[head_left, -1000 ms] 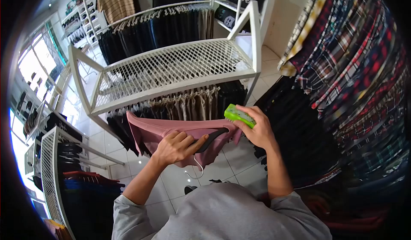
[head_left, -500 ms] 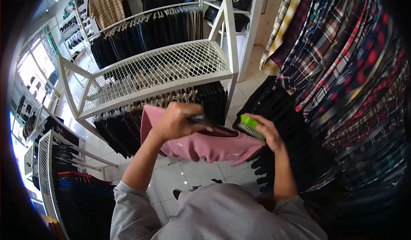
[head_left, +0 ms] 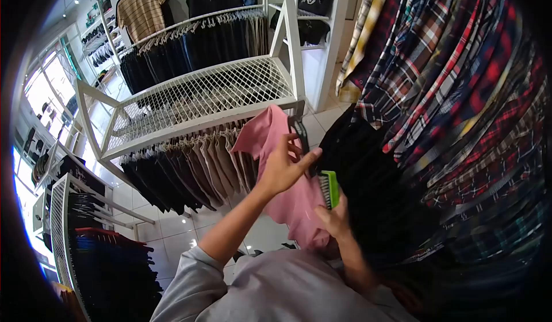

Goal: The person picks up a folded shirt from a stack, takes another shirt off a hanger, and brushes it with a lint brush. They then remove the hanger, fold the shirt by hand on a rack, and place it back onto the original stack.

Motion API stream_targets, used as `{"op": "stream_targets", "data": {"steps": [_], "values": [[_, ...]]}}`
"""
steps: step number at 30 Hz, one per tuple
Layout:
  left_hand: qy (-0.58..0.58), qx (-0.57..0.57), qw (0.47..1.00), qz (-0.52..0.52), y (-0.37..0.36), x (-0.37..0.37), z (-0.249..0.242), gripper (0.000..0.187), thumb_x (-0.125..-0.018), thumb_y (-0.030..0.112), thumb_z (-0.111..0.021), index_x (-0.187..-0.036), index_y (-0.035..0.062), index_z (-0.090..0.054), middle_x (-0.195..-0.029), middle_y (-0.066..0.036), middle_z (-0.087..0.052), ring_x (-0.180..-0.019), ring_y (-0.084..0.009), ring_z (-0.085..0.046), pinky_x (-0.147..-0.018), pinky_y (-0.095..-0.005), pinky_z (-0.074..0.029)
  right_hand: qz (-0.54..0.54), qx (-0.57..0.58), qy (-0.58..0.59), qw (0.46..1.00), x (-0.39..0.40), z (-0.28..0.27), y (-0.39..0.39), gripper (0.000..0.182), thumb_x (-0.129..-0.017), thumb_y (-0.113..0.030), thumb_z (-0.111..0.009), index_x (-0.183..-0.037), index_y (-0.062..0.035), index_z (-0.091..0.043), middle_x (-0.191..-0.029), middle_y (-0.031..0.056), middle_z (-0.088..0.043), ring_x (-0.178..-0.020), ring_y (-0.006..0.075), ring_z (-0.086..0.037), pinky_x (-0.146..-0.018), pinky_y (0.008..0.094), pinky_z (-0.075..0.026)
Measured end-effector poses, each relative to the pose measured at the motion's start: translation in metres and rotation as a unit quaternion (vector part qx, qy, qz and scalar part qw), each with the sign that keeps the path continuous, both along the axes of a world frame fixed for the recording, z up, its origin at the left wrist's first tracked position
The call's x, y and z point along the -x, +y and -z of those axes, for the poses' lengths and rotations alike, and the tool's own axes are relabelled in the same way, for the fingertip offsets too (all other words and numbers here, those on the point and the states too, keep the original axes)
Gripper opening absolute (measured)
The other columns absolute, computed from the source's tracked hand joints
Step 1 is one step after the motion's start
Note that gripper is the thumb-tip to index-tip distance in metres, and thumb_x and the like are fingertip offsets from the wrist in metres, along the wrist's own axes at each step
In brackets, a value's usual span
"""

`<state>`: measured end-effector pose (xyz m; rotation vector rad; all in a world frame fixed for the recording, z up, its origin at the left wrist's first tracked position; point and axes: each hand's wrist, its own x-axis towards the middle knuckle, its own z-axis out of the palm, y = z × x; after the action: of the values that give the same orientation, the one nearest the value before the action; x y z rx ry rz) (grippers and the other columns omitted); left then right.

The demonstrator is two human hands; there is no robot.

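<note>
A pink shirt [head_left: 276, 207] hangs tilted in front of my body, its upper part near the white rack and its lower end close to my waist. Along its right edge runs a black hanger [head_left: 300, 132], partly covered by the cloth. My left hand [head_left: 283, 169] is at the hanger, fingers loosely curled around it and thumb stretched out to the right. In my right hand [head_left: 335, 217] is a green brush [head_left: 330, 190]. Its bristles face left, against or very near the shirt; contact is hard to tell.
Ahead stands a white rack with a mesh top [head_left: 195, 95], trousers [head_left: 213, 167] hanging below. Plaid shirts [head_left: 448, 86] and dark garments [head_left: 368, 172] hang close on my right. Another rack with dark clothes [head_left: 109, 270] stands at left. Pale tiles [head_left: 172, 224] cover the floor.
The pink shirt and hanger have turned from lying crosswise to nearly upright. My left hand has moved right, its thumb now spread. The brush has gone lower and turned its bristles left.
</note>
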<state>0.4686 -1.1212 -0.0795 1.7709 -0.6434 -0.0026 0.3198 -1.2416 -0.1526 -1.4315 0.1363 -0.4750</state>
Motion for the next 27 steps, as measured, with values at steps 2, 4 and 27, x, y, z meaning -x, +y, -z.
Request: {"op": "stream_targets", "data": {"steps": [2, 4, 27], "values": [[-0.002, -0.032, 0.999, -0.026, -0.014, -0.013, 0.019, 0.064, -0.09, 0.049, -0.073, -0.116, -0.0077, -0.059, -0.08, -0.022, -0.067, -0.073, -0.0335, -0.069, -0.068, -0.0435, -0.052, 0.01, 0.081, -0.025, 0.996, -0.005, 0.004, 0.007, 0.061, -0.076, -0.01, -0.072, -0.133, 0.0025, -0.053, -0.108, 0.0076, -0.063, -0.096, 0.0155, -0.061, -0.084, 0.033, -0.051], [0.012, -0.062, 0.996, -0.061, -0.022, -0.013, 0.006, 0.052, -0.094, 0.043, -0.068, -0.106, -0.0071, -0.062, -0.065, -0.025, -0.062, -0.064, -0.0428, -0.066, -0.064, -0.0504, -0.05, 0.054, 0.111, -0.051, 0.991, -0.008, 0.001, 0.023, 0.063, -0.078, -0.013, -0.075, -0.134, 0.0023, -0.051, -0.108, 0.0096, -0.063, -0.096, 0.0182, -0.062, -0.086, 0.0351, -0.051], [0.104, -0.11, 0.988, -0.045, 0.094, -0.042, -0.062, 0.066, -0.106, 0.054, -0.048, -0.075, -0.0032, -0.062, -0.067, -0.011, -0.06, -0.065, -0.0208, -0.058, -0.065, -0.0373, -0.047, 0.396, 0.427, -0.141, 0.801, -0.116, -0.012, -0.054, 0.061, -0.092, -0.02, -0.075, -0.139, 0.0049, -0.046, -0.127, 0.0253, -0.053, -0.119, 0.0431, -0.051, -0.103, 0.0498, -0.042]]}}
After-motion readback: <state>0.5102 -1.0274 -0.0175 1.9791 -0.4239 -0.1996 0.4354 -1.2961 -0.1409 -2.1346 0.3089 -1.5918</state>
